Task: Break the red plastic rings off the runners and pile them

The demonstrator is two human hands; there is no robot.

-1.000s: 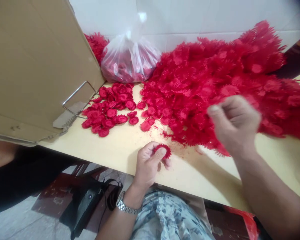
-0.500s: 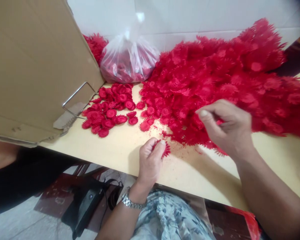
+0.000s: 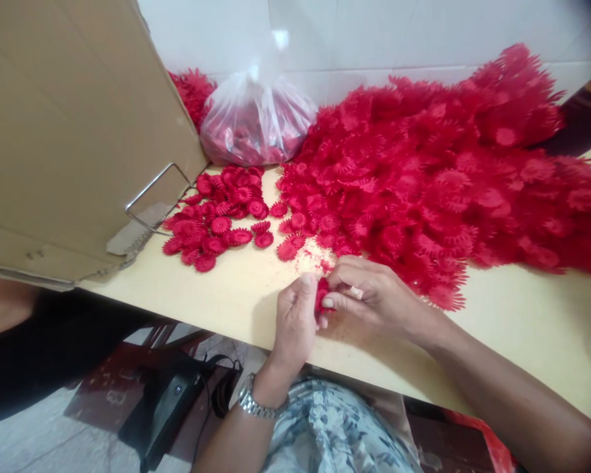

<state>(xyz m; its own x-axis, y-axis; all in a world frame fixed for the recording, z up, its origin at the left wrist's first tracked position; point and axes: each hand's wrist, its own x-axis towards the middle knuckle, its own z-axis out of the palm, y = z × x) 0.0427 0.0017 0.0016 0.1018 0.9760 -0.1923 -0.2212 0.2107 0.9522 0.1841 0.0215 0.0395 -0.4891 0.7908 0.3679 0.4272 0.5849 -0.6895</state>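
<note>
Between my two hands, just above the table's front part, is a red notched fabric disc [image 3: 321, 297], shaped like a flower with petal-like teeth. My left hand [image 3: 298, 318] is closed on it, thumb on top. From the right, my right hand [image 3: 362, 292] pinches the disc's edge with thumb and fingertips; much of the disc is hidden by fingers. Behind my right hand spreads a big heap of red toothed flower pieces [image 3: 423, 190]. Left of it lies a smaller pile of curled red discs [image 3: 221, 225].
A tied clear plastic bag [image 3: 259, 125] of red pieces stands against the white wall. On the left rises a cardboard sheet or box side [image 3: 79, 131] with a metal wire loop [image 3: 150, 187] at its base. Red crumbs dot the pale table [image 3: 226, 295]. A black bag [image 3: 170, 401] sits below.
My right hand has moved left and down from over the big heap to the disc in my left hand, and now pinches it. The left hand stays nearly in place.
</note>
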